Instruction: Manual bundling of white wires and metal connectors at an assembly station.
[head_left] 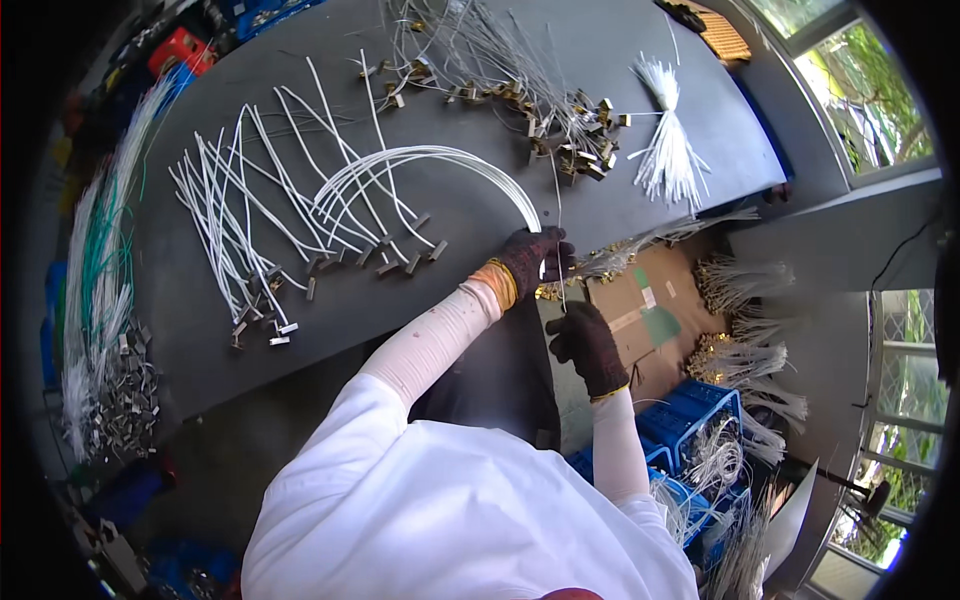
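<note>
My left hand (pixel 535 255), in a dark glove with a yellow-orange cuff, is closed around a bundle of white cables (pixel 440 152) at the table's near edge. The bundle arcs up and leftward over the grey table (pixel 330 55). A thin wire (pixel 558 200) runs from the metal-ended pile past my left hand down to my right hand (pixel 590 348). That gloved hand, lower and to the right, has its fingertips pinched at the wire's lower end. White cables with metal end blocks (pixel 215 225) lie spread out to the left.
Thin grey wires with brass-coloured blocks (pixel 580 130) lie heaped at the far side. A tied white bundle (pixel 665 150) is at the right. Blue crates (pixel 690 420) stand on the floor by cardboard (pixel 620 300). More cables (pixel 95 310) hang along the left.
</note>
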